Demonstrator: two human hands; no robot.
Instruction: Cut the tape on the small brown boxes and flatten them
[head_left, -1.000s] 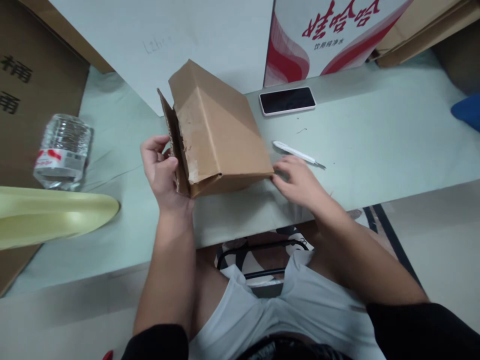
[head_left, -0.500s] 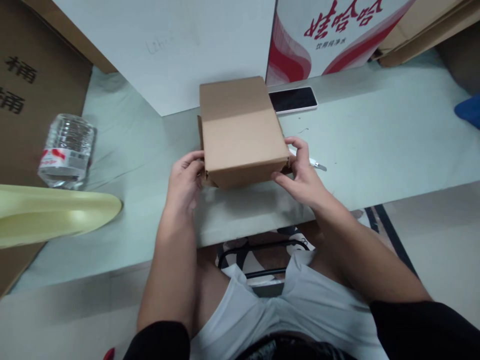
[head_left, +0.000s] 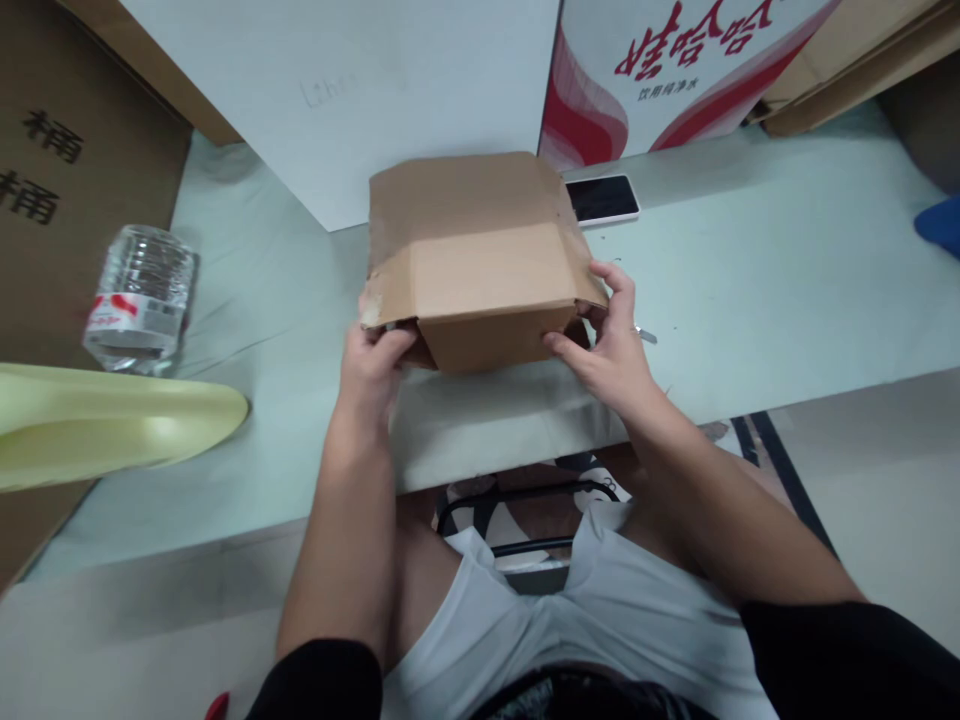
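Note:
A brown cardboard box (head_left: 480,260) rests on the pale green table (head_left: 750,300) in front of me, its side flaps spread outward. My left hand (head_left: 375,365) grips the box's near left corner, fingers curled under the flap. My right hand (head_left: 607,345) holds the near right corner, thumb on the front face and fingers around the right flap. Both hands are closed on the cardboard.
A phone (head_left: 604,198) lies face up behind the box. A white pen (head_left: 645,335) peeks out past my right hand. A clear water bottle (head_left: 141,300) stands at the left beside a yellow-green curved object (head_left: 112,425). Cardboard cartons and a red-and-white printed box (head_left: 675,70) line the back.
The box was turned from tilted on its edge to lying flat and square to me. Both hands moved to its near corners. Its side flaps have since spread open.

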